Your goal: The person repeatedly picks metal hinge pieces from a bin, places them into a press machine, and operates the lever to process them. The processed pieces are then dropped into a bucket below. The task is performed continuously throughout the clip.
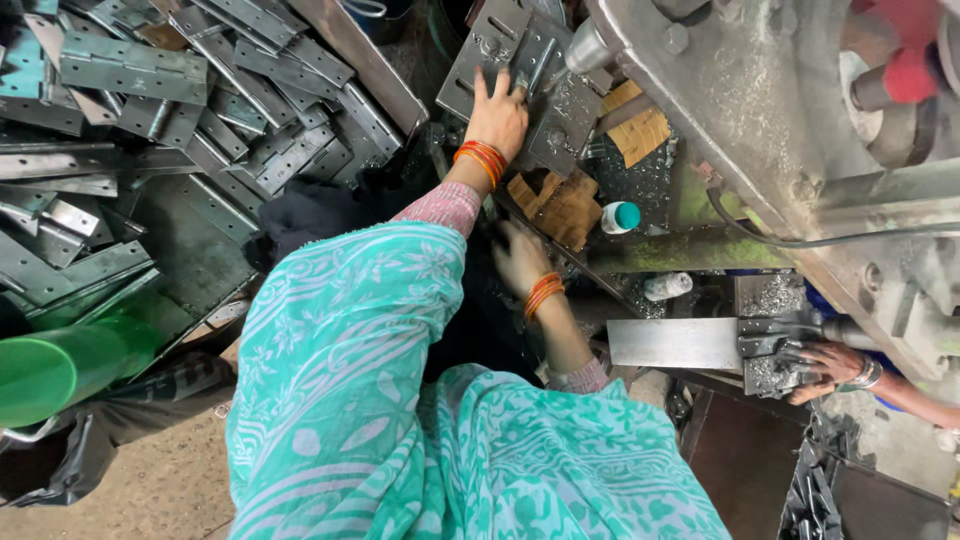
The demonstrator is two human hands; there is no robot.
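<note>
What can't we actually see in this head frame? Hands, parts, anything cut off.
Head view only:
- Right hand: fingers in dark shadow beside the teal garment; a hold cannot be told.
- Left hand: lies on a metal hinge plate; grip under the palm hidden.
- Press machine: cut off by top and right edges.
- Co-worker's hand: arm cut off by right edge.

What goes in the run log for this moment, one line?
left hand: flat on metal hinge plate at press | right hand: low by wood blocks, grip unclear | hinge pile left
</note>
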